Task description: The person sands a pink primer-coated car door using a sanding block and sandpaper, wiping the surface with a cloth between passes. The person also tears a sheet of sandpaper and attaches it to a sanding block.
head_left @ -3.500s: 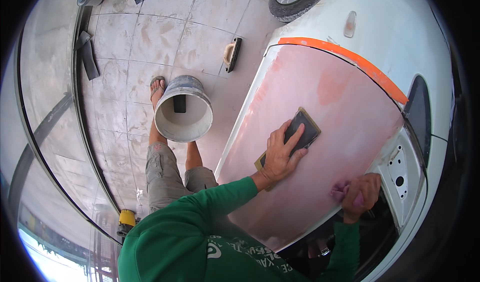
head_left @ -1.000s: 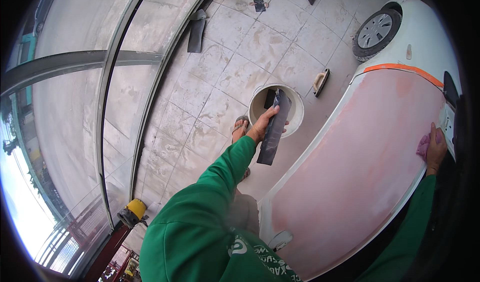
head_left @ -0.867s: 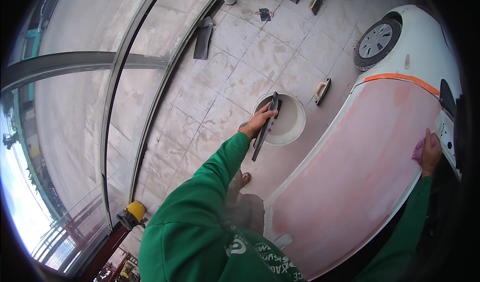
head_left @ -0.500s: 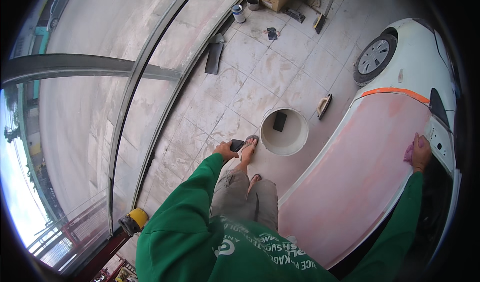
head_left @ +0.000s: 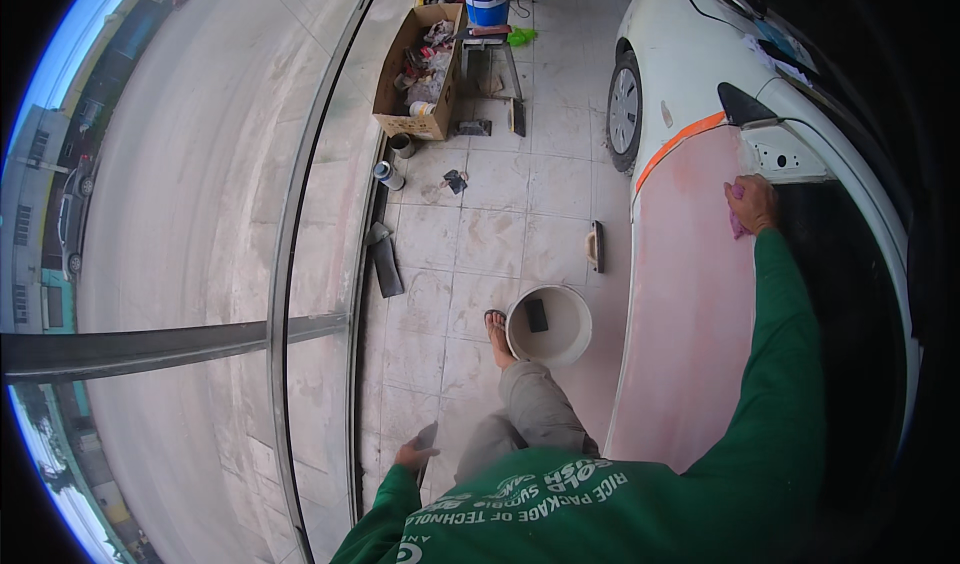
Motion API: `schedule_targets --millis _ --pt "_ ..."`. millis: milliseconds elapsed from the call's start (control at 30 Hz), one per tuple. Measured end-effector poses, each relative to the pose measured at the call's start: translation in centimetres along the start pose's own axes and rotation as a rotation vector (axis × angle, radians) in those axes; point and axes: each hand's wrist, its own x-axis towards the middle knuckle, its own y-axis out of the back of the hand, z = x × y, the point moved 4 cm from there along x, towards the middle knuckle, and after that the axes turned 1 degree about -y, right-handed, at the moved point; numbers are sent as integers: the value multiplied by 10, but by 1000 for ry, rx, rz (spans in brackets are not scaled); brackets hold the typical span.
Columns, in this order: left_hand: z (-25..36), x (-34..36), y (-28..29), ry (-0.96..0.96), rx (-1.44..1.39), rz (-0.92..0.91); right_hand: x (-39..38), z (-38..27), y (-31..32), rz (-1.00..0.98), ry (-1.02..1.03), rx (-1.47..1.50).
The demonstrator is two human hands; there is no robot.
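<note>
The grip of the left hand point(head_left: 415, 454) is closed around a dark block point(head_left: 428, 434) above the tiled floor point(head_left: 490, 234), left of the legs point(head_left: 540, 399); its long axis seems to run forward from the body, tip angled slightly right. The grip of the right hand point(head_left: 757, 204) is clenched on a bunched pink cloth point(head_left: 738, 212) at the pinkish door panel point(head_left: 685, 304). Evenly flat pressure would likely suit the block, a light touch the cloth. Ahead, 1 bucket point(head_left: 574, 338) holds 1 dark pad point(head_left: 537, 314); beyond it lies 1 handled float point(head_left: 595, 247).
</note>
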Motion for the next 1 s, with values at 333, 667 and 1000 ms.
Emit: schedule_targets --millis 333,667,1000 --pt "185 78 108 52 269 -126 8 -13 3 -77 -91 -31" --pt "339 170 222 -271 591 143 3 -61 5 -338 -473 -187" --pt "271 216 249 108 669 -375 -388 -288 -134 -1126 -1105 414"
